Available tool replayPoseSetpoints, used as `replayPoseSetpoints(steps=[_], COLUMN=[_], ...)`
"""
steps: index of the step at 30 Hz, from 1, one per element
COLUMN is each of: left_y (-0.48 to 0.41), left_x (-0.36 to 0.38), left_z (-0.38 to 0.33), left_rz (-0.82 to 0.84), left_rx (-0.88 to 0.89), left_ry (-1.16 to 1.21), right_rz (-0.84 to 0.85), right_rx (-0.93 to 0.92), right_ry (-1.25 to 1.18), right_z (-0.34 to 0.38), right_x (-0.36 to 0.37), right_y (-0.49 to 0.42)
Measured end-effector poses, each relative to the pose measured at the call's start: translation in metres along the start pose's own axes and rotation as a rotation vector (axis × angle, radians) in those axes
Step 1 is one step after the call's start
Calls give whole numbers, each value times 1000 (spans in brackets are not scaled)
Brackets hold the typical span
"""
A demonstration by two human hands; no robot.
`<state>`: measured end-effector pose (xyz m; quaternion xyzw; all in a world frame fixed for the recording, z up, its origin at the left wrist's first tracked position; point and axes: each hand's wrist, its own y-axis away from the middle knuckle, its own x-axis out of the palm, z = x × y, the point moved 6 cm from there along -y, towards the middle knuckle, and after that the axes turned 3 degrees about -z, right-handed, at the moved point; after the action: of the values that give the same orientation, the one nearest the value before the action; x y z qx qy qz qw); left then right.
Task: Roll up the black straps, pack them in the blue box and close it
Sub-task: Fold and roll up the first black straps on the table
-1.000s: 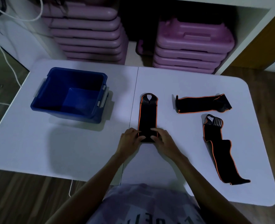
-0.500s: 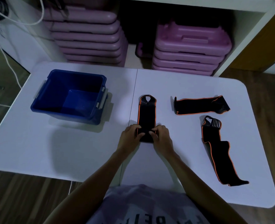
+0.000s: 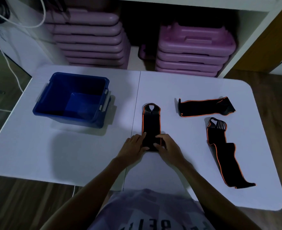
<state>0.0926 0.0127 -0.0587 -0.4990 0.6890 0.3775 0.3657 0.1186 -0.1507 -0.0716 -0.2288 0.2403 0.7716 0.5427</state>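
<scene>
A black strap with orange edging (image 3: 151, 123) lies lengthwise in the middle of the white table (image 3: 70, 155). Its near end is a small roll pinched between my left hand (image 3: 133, 146) and my right hand (image 3: 167, 145). Two more black straps lie flat to the right: one (image 3: 205, 107) runs sideways at the back, the other (image 3: 223, 151) trails toward the near right corner. The open blue box (image 3: 72, 98) stands at the back left with nothing inside. No lid is in view.
Stacks of purple plastic cases (image 3: 191, 50) fill a white shelf unit just behind the table. White cables (image 3: 12, 70) hang at the far left. Wooden floor surrounds the table, whose seam (image 3: 135, 113) runs down its middle.
The roll under my hands has moved away from me along the middle strap, and the flat part of that strap has grown shorter. The other straps and the box have not moved.
</scene>
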Motion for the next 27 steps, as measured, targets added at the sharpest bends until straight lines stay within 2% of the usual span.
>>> replayPoseSetpoints(steps=[3, 8, 11, 14, 20, 23, 27], left_y=[-6, -11, -8, 0, -3, -4, -11], left_x=[2, -2, -7, -7, -11, -14, -11], left_z=[4, 9, 5, 3, 9, 4, 12], left_rz=[41, 49, -6, 23, -35, -64, -46], left_rx=[-57, -99, -31, 29, -12, -38, -180], left_ry=[39, 132, 102, 29, 57, 142, 348], right_rz=[115, 167, 187, 200, 209, 236, 153], right_rx=[-62, -46, -11, 7, 27, 79, 162], right_ry=[20, -10, -22, -34, -60, -79, -207], right_z=[-6, -8, -9, -13, -13, -7, -6], right_x=[2, 1, 1, 2, 3, 4, 1], right_y=[0, -9, -11, -11, -14, -13, -11])
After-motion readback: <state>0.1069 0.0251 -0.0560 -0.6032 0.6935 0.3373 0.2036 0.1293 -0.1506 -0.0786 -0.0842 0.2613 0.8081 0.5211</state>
